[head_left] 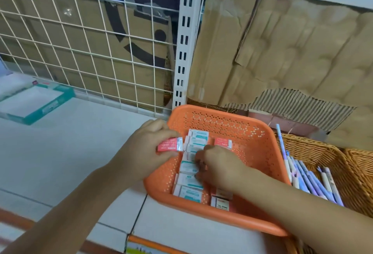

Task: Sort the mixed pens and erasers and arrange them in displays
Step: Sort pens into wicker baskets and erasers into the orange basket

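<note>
Two hands are sorting erasers in an orange basket (222, 220) on a white shelf (80, 152). The left hand (147, 144) is pinching red erasers (169, 145) at the basket's left rim. The right hand (218, 166) is curling its fingers onto the row of teal erasers (189, 181) inside, though whether it is gripping one cannot be told. Pens (310, 179) are lying in the wicker basket (314, 148) alongside. Squaring the teal row first would be leaving a clean lane for the red ones.
</note>
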